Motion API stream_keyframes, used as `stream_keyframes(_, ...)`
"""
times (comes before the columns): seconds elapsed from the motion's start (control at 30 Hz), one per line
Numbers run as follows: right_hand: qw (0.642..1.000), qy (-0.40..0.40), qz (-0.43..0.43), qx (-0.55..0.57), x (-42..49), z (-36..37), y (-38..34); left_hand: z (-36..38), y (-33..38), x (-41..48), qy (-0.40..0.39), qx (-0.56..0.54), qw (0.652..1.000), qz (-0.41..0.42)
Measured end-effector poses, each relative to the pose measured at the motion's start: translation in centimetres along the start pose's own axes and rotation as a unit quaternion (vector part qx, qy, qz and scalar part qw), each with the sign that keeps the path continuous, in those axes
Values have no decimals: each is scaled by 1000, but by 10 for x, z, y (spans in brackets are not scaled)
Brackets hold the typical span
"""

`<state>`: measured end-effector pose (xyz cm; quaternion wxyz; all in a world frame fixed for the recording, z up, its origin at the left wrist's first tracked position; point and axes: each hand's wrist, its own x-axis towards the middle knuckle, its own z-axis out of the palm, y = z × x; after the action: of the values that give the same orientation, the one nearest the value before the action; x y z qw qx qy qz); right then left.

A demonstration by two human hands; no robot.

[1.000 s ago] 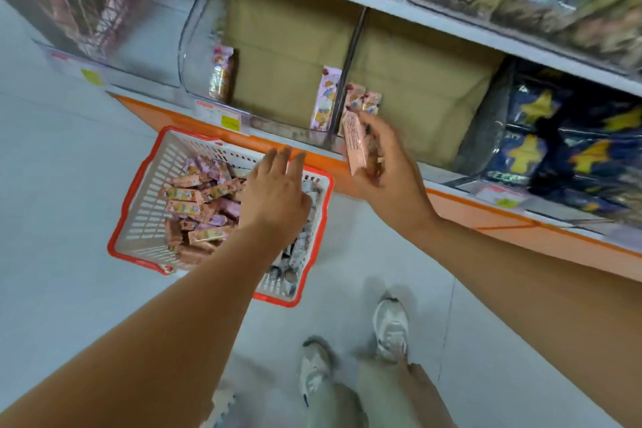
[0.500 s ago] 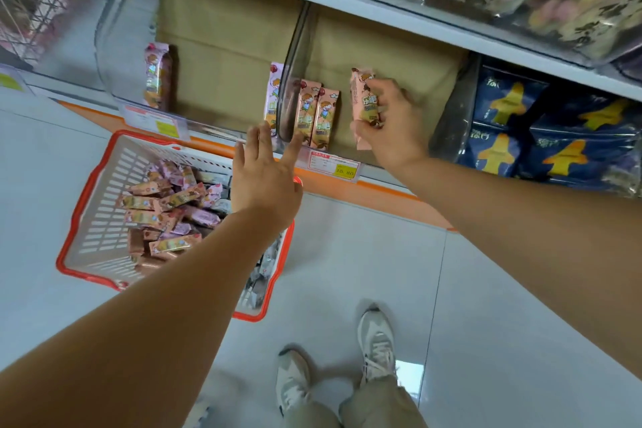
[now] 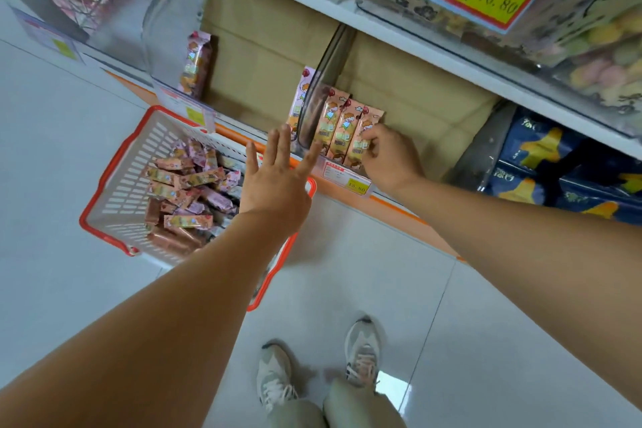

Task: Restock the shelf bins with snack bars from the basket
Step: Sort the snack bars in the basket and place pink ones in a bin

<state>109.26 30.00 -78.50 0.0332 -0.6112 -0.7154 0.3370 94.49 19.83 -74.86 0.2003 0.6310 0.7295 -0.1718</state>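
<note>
Head view: pinching with the right hand (image 3: 389, 160) the rightmost of three upright snack bars (image 3: 364, 134) at the front of a clear shelf bin (image 3: 330, 55), holding the left hand (image 3: 274, 188) spread above the basket (image 3: 135, 163) of bars on the floor (image 3: 486, 323).

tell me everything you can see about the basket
The basket is rectangular and looks like white slotted plastic with a red-orange rim. It sits upright on the pale tiled floor, part filled with a loose heap of pink and brown wrapped snack bars. The open left hand hangs over its right side.
</note>
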Motion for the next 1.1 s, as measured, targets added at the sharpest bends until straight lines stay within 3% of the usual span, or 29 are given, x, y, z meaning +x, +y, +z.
stream_keyframes(0.23,995,-101,-15,-13,-6,-13,12,-3,0,3,-20,-48,999,-6)
stream_keyframes(0.33,997,16,-56,-41,-10,-13,6,0,-2,-3,15,-73,997,3)
stream_keyframes(0.4,986,99,-134,12,-20,-8,-9,4,-7,-13,63,-117,991,4)
stream_keyframes(0.47,968,110,-214,75,-31,2,-31,13,-19,-25,106,-157,981,-26)
stream_keyframes(0.6,955,37,-267,123,-50,40,-85,47,-65,-50,79,-198,970,-114)
stream_keyframes(0.7,958,-58,-261,108,-58,80,-120,77,-113,-70,33,-209,963,-166)
stream_keyframes(0.8,962,-188,-195,15,-60,120,-150,105,-162,-91,2,-227,951,-211)
stream_keyframes(0.93,924,-362,-75,-99,-55,175,-182,141,-223,-109,-36,-212,950,-227)
stream_keyframes(1.1,911,-402,25,-92,-47,243,-200,187,-267,-110,-55,-237,939,-243)
